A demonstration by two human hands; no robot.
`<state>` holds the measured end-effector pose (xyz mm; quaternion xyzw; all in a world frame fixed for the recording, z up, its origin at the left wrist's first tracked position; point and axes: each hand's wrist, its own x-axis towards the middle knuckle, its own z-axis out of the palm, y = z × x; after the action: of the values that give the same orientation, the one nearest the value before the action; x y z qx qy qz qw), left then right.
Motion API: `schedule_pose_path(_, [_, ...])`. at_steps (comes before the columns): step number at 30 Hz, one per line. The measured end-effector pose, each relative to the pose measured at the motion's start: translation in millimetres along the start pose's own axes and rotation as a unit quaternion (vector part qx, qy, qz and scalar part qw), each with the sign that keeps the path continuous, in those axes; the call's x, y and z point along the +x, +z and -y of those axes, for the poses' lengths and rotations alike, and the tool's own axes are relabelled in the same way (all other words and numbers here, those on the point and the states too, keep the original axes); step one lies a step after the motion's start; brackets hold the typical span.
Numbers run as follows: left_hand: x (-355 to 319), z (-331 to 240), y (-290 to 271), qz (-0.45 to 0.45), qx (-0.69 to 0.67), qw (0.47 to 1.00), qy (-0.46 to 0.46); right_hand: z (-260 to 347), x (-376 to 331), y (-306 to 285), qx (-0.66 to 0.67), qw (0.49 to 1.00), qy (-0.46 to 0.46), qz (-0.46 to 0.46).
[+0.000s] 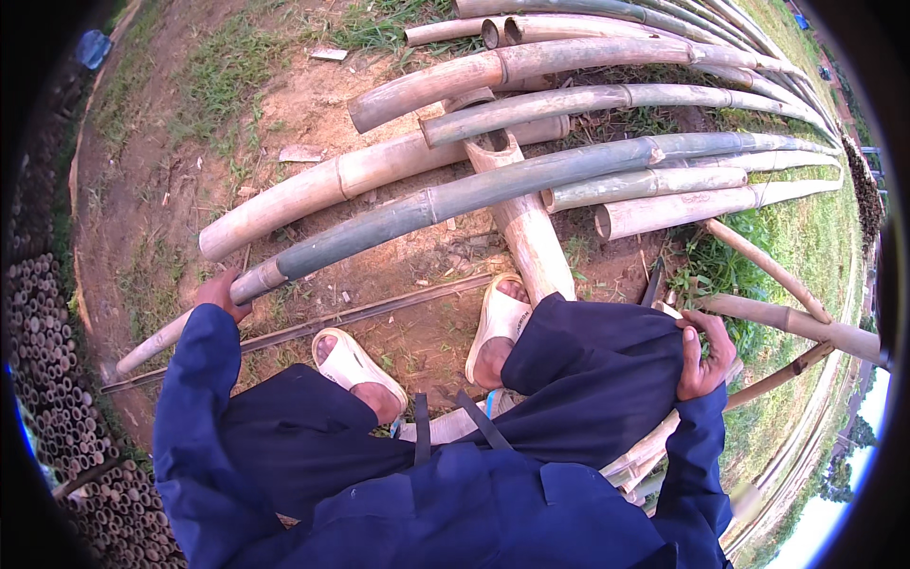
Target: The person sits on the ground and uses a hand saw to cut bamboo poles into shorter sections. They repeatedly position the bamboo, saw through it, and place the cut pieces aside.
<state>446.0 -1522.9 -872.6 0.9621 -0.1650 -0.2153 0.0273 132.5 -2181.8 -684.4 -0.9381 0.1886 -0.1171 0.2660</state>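
My left hand [223, 291] is wrapped round a long bamboo pole [455, 196] near its pale lower-left end; the pole is greenish further along and slants up to the right. It rests across a thick pale bamboo post [531, 237] that lies between my feet. My right hand [704, 353] is at my right knee, its fingers bent in against the dark trouser cloth [616, 370]. What the fingers hold, if anything, I cannot make out. Just beyond that knee shows a dark blade-like strip [652, 282] with a pale piece [667, 308] at its near end, partly hidden.
Several more bamboo poles [607, 98] fan out at the far right. A thick pole [313, 197] lies beyond the one I hold. A thin split strip [379, 311] crosses the dirt by my sandals [360, 365]. Crossed bamboo supports [796, 318] stand at right; stacked bamboo [57, 379] lines the left.
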Motion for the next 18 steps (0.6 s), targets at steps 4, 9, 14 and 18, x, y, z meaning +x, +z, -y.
schedule_pose_path(4, [-2.4,-30.7,-11.6,0.009,0.030,1.000,0.005,-3.8,-1.0,-1.3,0.004,1.000,0.001,-0.007])
schedule_pose_path(9, [23.7,-129.1,-41.5,0.027,0.055,0.998,0.033,6.7,-0.5,2.4,0.021,0.999,-0.005,-0.027])
schedule_pose_path(14, [66.9,-201.6,-24.5,0.035,0.049,0.997,0.048,10.4,-6.5,8.4,0.044,0.996,0.015,-0.075])
schedule_pose_path(18, [86.1,-207.7,-0.4,-0.013,0.071,0.995,0.062,5.0,-17.4,7.9,0.098,0.992,0.042,-0.066])
